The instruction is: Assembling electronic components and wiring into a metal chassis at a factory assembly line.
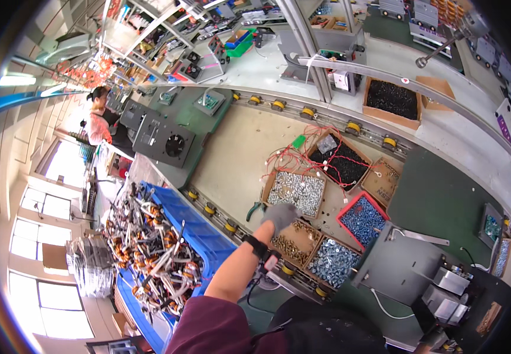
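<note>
My left hand (282,217), in a grey glove, reaches over the near edge of a box of silver screws (297,192). Its fingers look curled together, and whatever they may hold is hidden. Just below it lies a box of brass-coloured fasteners (294,245), beside a box of bluish metal nuts or screws (333,262). A red tray of blue-tinted small fasteners (363,221) sits to the right. Dark-handled pliers (254,210) lie left of the hand. My right hand is not in view.
Red cables (291,158) sprawl over a box of black screws (344,162). A blue bin (208,236) of wired coils stands at left. A grey metal housing (397,265) is at right. Roller rails (308,112) border the line. Another person (105,118) works at far left.
</note>
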Motion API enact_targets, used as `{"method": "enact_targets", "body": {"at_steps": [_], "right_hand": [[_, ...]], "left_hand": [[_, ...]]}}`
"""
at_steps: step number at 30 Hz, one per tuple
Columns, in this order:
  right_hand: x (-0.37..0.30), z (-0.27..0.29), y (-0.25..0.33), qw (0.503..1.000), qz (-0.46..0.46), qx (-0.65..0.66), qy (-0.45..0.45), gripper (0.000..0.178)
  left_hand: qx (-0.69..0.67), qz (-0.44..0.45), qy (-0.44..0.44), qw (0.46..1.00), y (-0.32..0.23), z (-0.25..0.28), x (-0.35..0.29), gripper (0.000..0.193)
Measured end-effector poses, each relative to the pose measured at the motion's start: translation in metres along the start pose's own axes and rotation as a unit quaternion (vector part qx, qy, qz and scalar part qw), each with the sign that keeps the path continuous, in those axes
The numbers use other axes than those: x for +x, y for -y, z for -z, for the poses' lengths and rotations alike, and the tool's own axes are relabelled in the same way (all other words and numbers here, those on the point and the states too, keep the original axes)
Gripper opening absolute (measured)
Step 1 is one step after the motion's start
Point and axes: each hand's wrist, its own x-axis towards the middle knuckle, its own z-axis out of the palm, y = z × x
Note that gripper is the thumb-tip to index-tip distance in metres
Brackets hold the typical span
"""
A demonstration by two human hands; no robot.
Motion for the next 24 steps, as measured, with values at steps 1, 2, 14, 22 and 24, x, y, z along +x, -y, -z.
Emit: {"method": "enact_targets", "body": {"at_steps": [1, 2, 14, 22, 24], "right_hand": [[-0.008, -0.001, 0.004, 1.0, -0.006, -0.007, -0.013, 0.034], [-0.015, -0.002, 0.009, 1.0, -0.01, -0.015, -0.026, 0.035], [-0.158, -0.006, 0.158, 0.977, -0.056, -0.117, -0.171, 0.05], [-0.247, -0.064, 0.26, 0.978, -0.067, -0.1, -0.173, 0.041], [-0.254, -0.047, 0.25, 0.976, -0.052, -0.112, -0.178, 0.037]], "left_hand": [[-0.035, 0.041, -0.073, 0.996, 0.0, 0.014, 0.014, 0.034], [-0.05, 0.054, -0.131, 0.989, 0.005, 0.021, 0.036, 0.031], [0.139, 0.098, -0.239, 0.956, 0.014, 0.062, 0.146, 0.025], [0.038, -0.052, -0.224, 0.973, 0.006, 0.067, 0.121, 0.026], [0.068, -0.077, -0.239, 0.966, -0.002, 0.038, 0.125, 0.029]]}}
